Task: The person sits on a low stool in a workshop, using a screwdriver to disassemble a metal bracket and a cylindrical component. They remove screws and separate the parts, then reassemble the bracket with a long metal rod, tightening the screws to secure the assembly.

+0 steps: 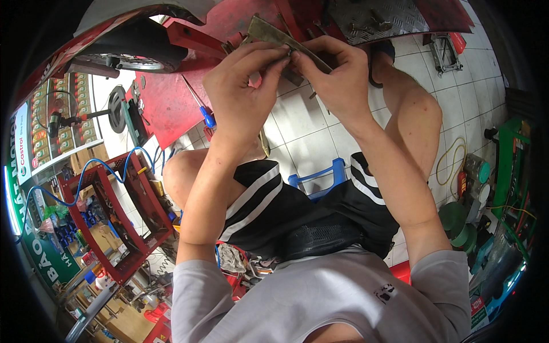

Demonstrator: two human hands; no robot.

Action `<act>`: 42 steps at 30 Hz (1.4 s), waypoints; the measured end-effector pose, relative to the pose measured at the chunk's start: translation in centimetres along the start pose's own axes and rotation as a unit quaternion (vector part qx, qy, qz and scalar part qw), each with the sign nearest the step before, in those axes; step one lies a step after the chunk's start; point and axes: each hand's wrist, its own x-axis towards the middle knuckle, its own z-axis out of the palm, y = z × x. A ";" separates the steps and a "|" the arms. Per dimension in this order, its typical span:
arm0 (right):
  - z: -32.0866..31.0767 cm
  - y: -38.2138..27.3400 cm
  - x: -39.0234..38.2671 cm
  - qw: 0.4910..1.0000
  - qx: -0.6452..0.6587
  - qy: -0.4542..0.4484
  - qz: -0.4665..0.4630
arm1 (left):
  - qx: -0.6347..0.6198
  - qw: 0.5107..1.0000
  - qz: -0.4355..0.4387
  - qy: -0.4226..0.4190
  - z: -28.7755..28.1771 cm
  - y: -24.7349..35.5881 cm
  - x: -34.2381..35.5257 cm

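A flat, straight-edged metal bar (284, 39), dull brass-toned and scuffed, slants down to the right between a person's 2 bare hands. The right hand (341, 80) grips it, thumb on the near side, other fingers bent over its far side. The left hand (243, 88) arches with its wrist below, thumb and forefinger drawn together at the bar's near edge; I cannot tell whether they grip it. Both forearms rise and converge, elbows spread wide.

Left of and below the left fingers, a screwdriver (207, 116) with a slim shaft and glossy blue handle lies at the edge of a worn, red-painted tabletop (168, 106). Farther left is a rounded black tyre (157, 50). Beyond the right fingers is a raised-pattern metal plate (403, 22); below them, smooth white floor tiles (306, 111).
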 end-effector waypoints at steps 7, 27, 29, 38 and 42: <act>0.2 0.0 0.1 0.997 -0.046 0.031 -0.047 | 0.008 0.999 -0.034 0.007 0.4 0.8 -0.4; -0.3 -0.4 0.0 0.996 -0.086 0.009 -0.037 | 0.010 1.000 -0.008 -0.001 0.6 0.3 -0.2; -0.2 -0.5 0.0 0.997 -0.079 0.006 -0.024 | 0.000 1.000 -0.029 0.011 0.6 0.3 -0.3; -0.3 0.7 0.2 0.999 -0.038 0.006 0.029 | 0.049 0.999 -0.003 -0.014 0.5 0.5 0.0; -0.2 1.5 0.2 0.999 -0.013 0.009 0.049 | 0.052 0.998 -0.009 -0.030 0.5 0.6 0.1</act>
